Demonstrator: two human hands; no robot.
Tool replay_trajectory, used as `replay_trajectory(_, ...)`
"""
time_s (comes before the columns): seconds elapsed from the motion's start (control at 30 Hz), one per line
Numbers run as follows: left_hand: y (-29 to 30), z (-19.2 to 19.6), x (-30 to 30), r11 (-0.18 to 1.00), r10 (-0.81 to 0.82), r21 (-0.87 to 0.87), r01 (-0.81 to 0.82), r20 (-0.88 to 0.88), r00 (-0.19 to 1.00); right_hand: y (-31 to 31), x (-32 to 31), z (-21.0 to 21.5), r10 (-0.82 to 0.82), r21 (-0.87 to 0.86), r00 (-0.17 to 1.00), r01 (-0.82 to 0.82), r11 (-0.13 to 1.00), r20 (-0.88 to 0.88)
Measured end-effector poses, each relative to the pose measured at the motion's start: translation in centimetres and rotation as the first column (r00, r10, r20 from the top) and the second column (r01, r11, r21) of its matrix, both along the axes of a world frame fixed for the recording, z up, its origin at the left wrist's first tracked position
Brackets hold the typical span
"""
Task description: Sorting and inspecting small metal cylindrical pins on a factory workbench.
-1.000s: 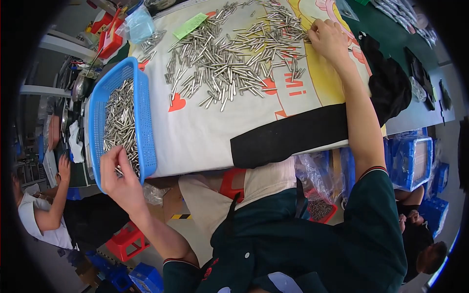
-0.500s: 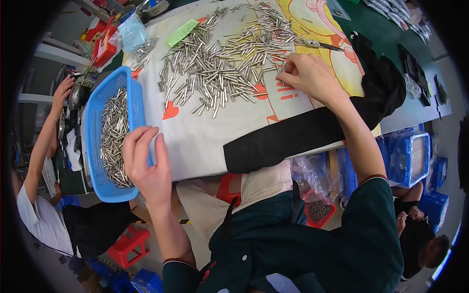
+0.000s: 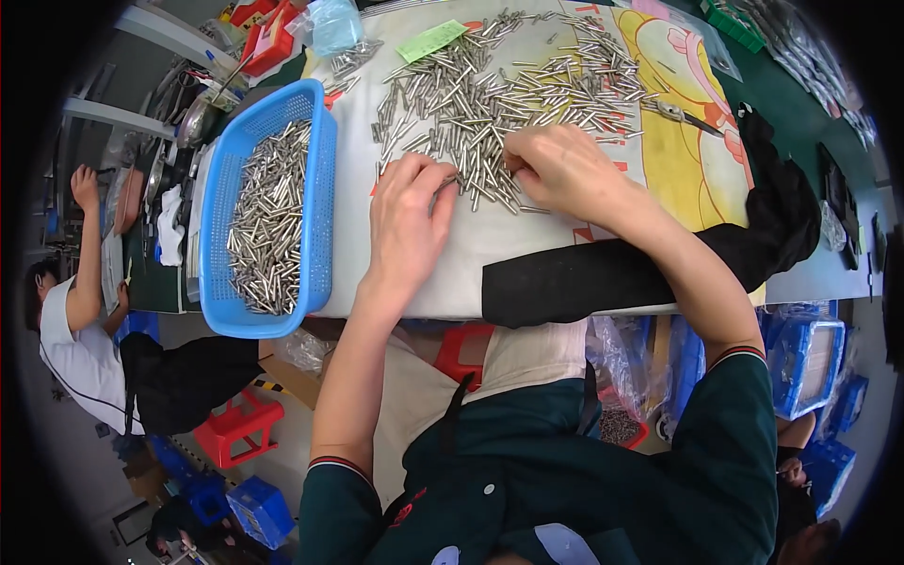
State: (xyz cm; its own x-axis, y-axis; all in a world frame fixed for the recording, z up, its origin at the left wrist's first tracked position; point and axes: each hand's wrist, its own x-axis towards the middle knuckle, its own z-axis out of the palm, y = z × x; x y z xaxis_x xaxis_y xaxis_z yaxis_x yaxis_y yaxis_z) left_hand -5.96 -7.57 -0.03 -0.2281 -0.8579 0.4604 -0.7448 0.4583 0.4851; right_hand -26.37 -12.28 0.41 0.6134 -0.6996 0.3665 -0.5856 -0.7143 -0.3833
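Small silver metal pins (image 3: 471, 104) lie in a loose heap on a white cloth with yellow and red prints. My left hand (image 3: 407, 217) is at the heap's near left edge, thumb and fingers pinched around what looks like a metal pin. To its right my right hand (image 3: 565, 174) reaches into the heap with curled fingers; the back of the hand hides its fingertips and anything in them. A blue perforated plastic basket (image 3: 328, 188), filled with many more of these pins, stands left of my left hand.
A black cloth sleeve (image 3: 584, 278) lies along the near edge. A green slip of paper (image 3: 431, 40) rests at the heap's far side, pliers (image 3: 683, 115) at its right. A co-worker in a white shirt (image 3: 94, 353) is at the left, near a red stool (image 3: 240, 424).
My left hand has moved from beside the basket to the heap and closed. My right hand has come from the heap's right side toward its near middle. The whole view has shifted.
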Motion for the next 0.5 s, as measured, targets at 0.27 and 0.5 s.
replay_trajectory(0.27, -2.2, 0.4, -2.6, 0.990, -0.127, -0.064, 0.127, 0.012, 0.992, -0.6, -2.9, 1.8, -0.203, 0.281, 0.977, 0.176, 0.943, 0.071)
replay_trajectory(0.5, -2.6, 0.2, -3.4, 0.987, -0.145, -0.062, 0.145, 0.006, 0.989, -0.4, -3.2, 1.5, -0.111, 0.272, 0.991, 0.086, 0.958, 0.077)
